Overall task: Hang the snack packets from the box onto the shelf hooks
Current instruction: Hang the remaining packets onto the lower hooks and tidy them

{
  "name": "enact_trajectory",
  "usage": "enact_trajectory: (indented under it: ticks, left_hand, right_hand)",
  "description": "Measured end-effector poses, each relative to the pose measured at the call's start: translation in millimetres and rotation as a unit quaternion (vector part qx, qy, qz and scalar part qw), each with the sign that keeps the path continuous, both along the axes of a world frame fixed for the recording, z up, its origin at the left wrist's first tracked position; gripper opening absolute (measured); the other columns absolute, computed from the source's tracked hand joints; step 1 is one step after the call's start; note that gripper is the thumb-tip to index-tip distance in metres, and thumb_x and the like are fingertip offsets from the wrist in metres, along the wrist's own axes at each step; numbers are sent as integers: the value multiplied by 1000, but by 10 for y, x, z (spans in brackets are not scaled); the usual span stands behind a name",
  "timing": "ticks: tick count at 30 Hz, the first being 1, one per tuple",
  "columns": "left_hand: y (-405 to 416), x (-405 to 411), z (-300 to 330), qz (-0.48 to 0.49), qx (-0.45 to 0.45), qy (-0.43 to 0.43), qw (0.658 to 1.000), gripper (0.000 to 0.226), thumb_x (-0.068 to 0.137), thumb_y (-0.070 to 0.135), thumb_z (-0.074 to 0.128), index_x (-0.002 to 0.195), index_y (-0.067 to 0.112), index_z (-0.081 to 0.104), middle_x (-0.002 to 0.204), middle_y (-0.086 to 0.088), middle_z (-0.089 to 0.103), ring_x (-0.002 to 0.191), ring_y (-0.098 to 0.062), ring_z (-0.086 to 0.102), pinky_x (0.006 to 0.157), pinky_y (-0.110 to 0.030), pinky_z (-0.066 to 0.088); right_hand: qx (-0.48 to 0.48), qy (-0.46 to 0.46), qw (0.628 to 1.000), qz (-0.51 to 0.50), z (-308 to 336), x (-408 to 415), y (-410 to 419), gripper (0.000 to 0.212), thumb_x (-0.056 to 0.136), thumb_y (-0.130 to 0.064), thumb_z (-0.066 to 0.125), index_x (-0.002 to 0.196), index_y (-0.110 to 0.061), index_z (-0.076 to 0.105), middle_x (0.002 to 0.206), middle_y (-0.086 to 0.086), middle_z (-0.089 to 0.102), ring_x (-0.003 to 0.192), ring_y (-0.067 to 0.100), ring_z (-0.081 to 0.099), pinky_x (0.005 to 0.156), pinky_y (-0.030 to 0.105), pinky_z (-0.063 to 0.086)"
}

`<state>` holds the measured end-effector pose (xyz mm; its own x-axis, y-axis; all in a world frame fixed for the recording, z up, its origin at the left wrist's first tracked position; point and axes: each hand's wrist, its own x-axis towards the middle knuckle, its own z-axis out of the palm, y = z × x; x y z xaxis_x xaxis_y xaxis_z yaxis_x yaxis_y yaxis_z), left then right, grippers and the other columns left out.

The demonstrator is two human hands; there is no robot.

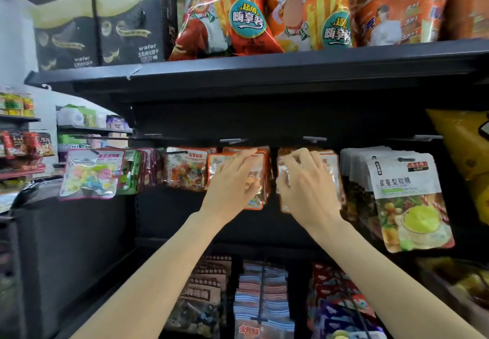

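Observation:
Both hands are raised to a row of snack packets hanging from hooks under a black shelf. My left hand (234,180) lies with straight fingers against the front of a bunch of orange-edged packets (260,180). Just to the right, my right hand (308,180) grips a clear, shiny packet (284,201) with curled fingers, level with another hanging bunch (332,165). A grey hook tag (314,139) sticks out above my right hand, another hook tag (232,141) above my left. The box is out of view.
White packets with green print (407,198) hang right of my hands; pink-edged candy packets (91,173) and colourful ones (186,169) hang left. Large chip bags (225,13) stand on the shelf (264,71) above. More packets (260,299) hang below. A yellow bag (465,153) bulges at right.

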<state>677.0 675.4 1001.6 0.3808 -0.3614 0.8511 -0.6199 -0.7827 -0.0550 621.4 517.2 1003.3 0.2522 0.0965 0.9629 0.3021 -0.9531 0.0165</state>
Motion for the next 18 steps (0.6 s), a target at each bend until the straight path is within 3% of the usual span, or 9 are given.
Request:
enact_trajectory:
  ticks: [2,4,6,9,13,18]
  left_hand:
    - [66,-7,-12,5,28,-3,1000,54,91,23,56,141,23,37,153,7,26,141,-11,22,114,-34,19]
    - [168,16,-51,25,30,-29,999,55,89,22,58,141,23,38,156,5,19,144,-12,13,115,-35,11]
    - [260,40,-82,39,21,-49,998,59,87,22,61,141,21,38,157,1,18,145,-16,10,115,-36,9]
    - [364,43,-100,54,34,-2,998,64,88,25,61,145,24,31,158,-1,10,146,-21,5,116,-42,11]
    - [317,13,-61,89,68,28,993,68,90,31,59,148,30,23,159,-1,0,146,-26,0,116,-47,11]
    - [272,0,-67,89,70,24,993,65,91,34,58,147,31,25,158,-7,6,146,-29,0,116,-47,11]
  right_hand:
    - [12,38,999,-1,-42,2,118,13,86,-12,57,95,-8,65,98,8,60,89,23,57,72,34,49]
    - [-2,88,996,-31,-62,14,205,19,90,-16,54,106,-10,63,113,7,56,105,23,52,85,35,45]
    - [-14,124,989,-76,-66,43,231,27,92,-17,51,118,-13,58,131,8,48,124,24,41,99,36,38]
    - [-21,170,974,-148,-78,96,220,41,92,-16,53,133,-17,49,150,8,30,144,27,16,113,42,23]
    - [-55,197,959,-196,-104,130,155,52,91,-15,55,141,-20,40,154,8,23,146,27,11,117,41,17]
    - [-59,198,959,-192,-110,86,137,49,93,-12,50,141,-19,41,154,7,24,145,26,12,116,40,18]
